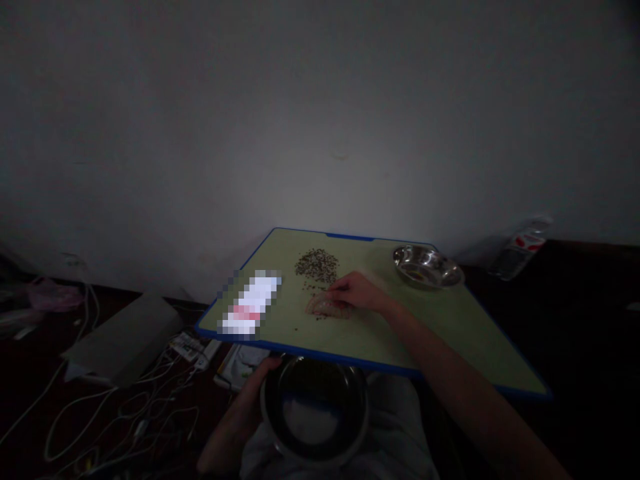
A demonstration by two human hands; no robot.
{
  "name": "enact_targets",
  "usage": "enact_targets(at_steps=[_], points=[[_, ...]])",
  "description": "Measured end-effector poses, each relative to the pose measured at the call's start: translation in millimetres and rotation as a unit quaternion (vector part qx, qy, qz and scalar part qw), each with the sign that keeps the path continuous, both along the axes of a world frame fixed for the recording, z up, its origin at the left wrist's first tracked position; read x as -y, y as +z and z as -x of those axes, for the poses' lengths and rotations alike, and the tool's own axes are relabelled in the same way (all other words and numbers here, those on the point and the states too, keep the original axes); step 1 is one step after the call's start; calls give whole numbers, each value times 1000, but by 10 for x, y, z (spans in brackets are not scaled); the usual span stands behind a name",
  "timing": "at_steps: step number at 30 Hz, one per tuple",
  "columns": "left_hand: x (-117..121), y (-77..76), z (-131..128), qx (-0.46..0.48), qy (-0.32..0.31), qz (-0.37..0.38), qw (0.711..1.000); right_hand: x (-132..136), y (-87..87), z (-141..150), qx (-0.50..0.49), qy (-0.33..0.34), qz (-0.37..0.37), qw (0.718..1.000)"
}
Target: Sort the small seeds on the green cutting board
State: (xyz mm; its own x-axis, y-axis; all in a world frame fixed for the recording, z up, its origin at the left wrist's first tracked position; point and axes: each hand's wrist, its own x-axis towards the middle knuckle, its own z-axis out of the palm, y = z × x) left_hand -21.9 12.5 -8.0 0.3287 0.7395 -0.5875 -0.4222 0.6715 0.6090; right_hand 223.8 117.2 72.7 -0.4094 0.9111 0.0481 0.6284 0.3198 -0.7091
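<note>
- On the lap, over grey trousers (400,417): round metal bowl (316,459), dark inside w/ a pale patch low down; contents too dim to tell.
- L hand (257,385) grasps bowl's L side, thumb up at the rim.
- Floor to L: tangle of white cables (120,407), power strip (187,347).
- Above bowl: pale green folding-type tabletop (380,343), blue edging.
- Tabletop, L end: bright oblong (255,303), pixelated, can't ID.
- Mid-table: see-through pinkish piece (320,307) lying flat-ish, a few dark bits beside it.
- R hand (357,291) over its far R side, fingertips bunched at its upper edge; can't tell if they grip it or a tiny bit.
- Just beyond: loose heap of small dark/pale seed-like bits (317,265).
- Far R of tabletop: shiny stainless basin (427,267), sm. yellowish spot inside.
- Off table, R: clear pkg w/ red-and-white label (523,247), nr wall.
- Back: plain grey wall (320,120).
</note>
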Motion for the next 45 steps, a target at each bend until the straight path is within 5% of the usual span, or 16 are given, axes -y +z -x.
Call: enact_targets(at_steps=[29, 45], points=[[11, 179, -27, -18, 34, -4, 999, 33, 22, -9, -23, 42, 60, 997], [7, 125, 3, -18, 35, -16, 999, 48, 55, -10, -30, 39, 86, 995]])
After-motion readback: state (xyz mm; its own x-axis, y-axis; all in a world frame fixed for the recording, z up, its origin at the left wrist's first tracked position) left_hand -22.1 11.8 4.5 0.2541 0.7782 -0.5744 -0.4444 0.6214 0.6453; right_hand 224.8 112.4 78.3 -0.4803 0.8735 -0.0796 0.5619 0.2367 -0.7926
